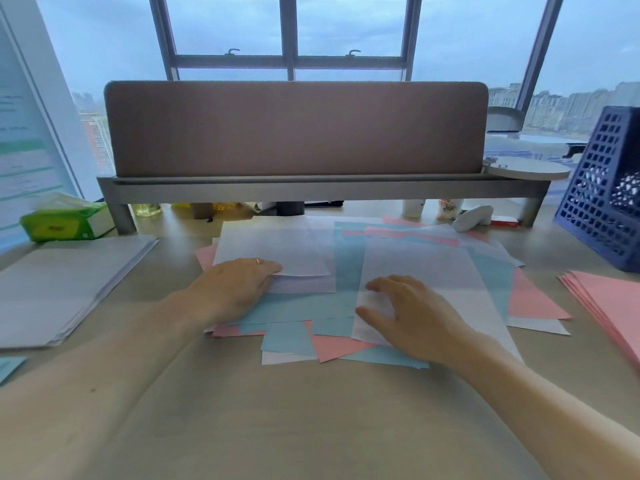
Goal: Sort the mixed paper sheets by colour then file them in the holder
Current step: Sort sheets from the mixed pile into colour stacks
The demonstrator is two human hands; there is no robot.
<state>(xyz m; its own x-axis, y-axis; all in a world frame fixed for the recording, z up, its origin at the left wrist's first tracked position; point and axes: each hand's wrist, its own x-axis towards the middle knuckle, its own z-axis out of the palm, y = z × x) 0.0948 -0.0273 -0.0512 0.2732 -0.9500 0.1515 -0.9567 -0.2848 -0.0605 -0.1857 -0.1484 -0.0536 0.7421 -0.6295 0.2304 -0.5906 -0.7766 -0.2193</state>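
From the head camera, the loose heap of white, pale blue and pink paper sheets (346, 299) lies spread at the middle of the pale wooden desk (311, 417), straight ahead of both hands. The right hand (412, 313) rests on a large white sheet (426, 265) on top of the heap, fingers spread and arched with only the tips pressing, nothing clasped. That sheet's long axis runs away from the person, leaning a little to the right. The left hand (239, 285) lies flat with straight fingers, tips meeting the near edge of a smaller white sheet (273, 251); whether they slip beneath it I cannot tell. The neat stack of white sheets (69, 285) sits well to the left, nearer the left hand, so a white sheet probably has to travel leftward. The stack of pink sheets (613, 299) and the dark blue perforated plastic holder (602, 188) stand at the right. Behind are a grey shelf with a brown felt screen (294, 129), a green tissue pack (65, 223) and a wide window (291, 29).
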